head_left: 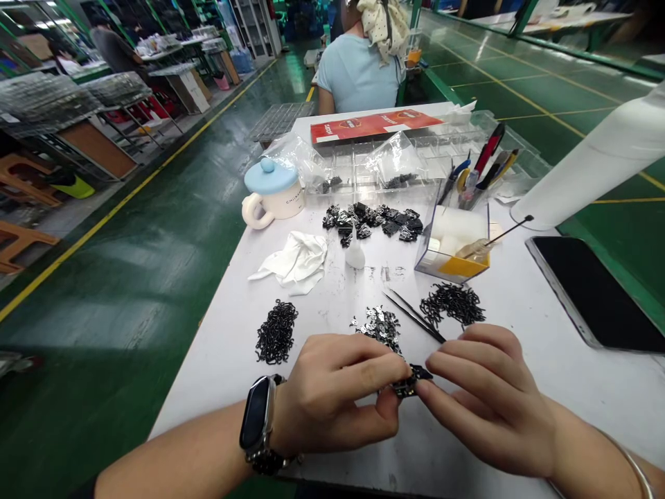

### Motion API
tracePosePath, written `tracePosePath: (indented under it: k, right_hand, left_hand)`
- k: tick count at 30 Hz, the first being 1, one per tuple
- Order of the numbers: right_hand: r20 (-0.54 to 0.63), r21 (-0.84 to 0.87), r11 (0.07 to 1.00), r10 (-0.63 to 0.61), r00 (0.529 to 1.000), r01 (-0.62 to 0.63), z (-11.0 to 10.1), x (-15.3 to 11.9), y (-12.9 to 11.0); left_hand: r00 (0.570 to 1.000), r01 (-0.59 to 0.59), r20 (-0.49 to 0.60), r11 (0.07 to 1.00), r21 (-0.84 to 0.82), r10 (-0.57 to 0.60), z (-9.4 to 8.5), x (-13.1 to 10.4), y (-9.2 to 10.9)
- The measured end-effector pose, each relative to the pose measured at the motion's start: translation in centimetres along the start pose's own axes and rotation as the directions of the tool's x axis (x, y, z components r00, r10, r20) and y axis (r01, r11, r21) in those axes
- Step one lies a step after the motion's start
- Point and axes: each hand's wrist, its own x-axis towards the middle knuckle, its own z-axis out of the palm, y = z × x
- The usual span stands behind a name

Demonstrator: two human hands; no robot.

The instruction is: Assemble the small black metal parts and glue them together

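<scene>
Near the table's front edge, my left hand point(337, 391) pinches a small black part with shiny metal spots point(410, 382) between thumb and fingers. At the part's right end are the fingertips of my right hand point(488, 395), its fingers bent and close together. My fingers cover much of the part. Just beyond my left hand lies a pile of small silver metal pieces point(382, 324). Black tweezers point(415, 317) rest beside it, their tips pointing away from me. Small black hook-shaped pieces form one pile point(277, 331) at the left and another pile point(451, 303) at the right.
Farther back are several black parts point(368, 220), a small white nozzle bottle point(355, 253), a white cloth point(296, 263) and a blue-lidded mug point(273, 187). At the right stand a pen box point(451, 242) and a phone point(597, 291). A person point(361, 73) sits ahead, facing away.
</scene>
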Motion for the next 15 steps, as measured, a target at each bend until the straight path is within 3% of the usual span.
tracePosePath:
  k: [4, 7, 9, 11, 13, 15]
  right_hand:
    - [0.018, 0.013, 1.0, 0.0, 1.0, 0.0, 0.4, -0.7, 0.2]
    - [0.035, 0.052, 0.997, 0.055, 0.998, -0.056, 0.7, -1.5, 0.3]
    - [0.067, 0.135, 0.979, 0.147, 0.987, -0.155, 0.8, -1.7, 0.3]
    - [0.125, 0.247, 0.921, 0.277, 0.953, -0.301, 0.8, -1.7, 0.4]
    - [0.208, 0.358, 0.824, 0.388, 0.898, -0.439, 0.8, -1.6, 0.4]
    - [0.293, 0.448, 0.705, 0.464, 0.836, -0.549, 0.9, -1.5, 0.6]
  left_hand:
    - [0.999, 0.054, 0.0, 0.996, -0.066, -0.054, -0.1, 0.1, 0.2]
    - [0.964, 0.266, 0.086, 0.938, -0.222, -0.253, -0.2, 0.1, 0.2]
    - [0.876, 0.482, 0.224, 0.801, -0.355, -0.428, -0.3, 0.2, 0.0]
    - [0.751, 0.66, 0.377, 0.598, -0.454, -0.542, -0.4, 0.2, -0.3]
    - [0.652, 0.752, 0.483, 0.418, -0.51, -0.584, -0.3, 0.2, -0.7]
    - [0.606, 0.781, 0.523, 0.326, -0.533, -0.599, -0.2, 0.1, -1.0]
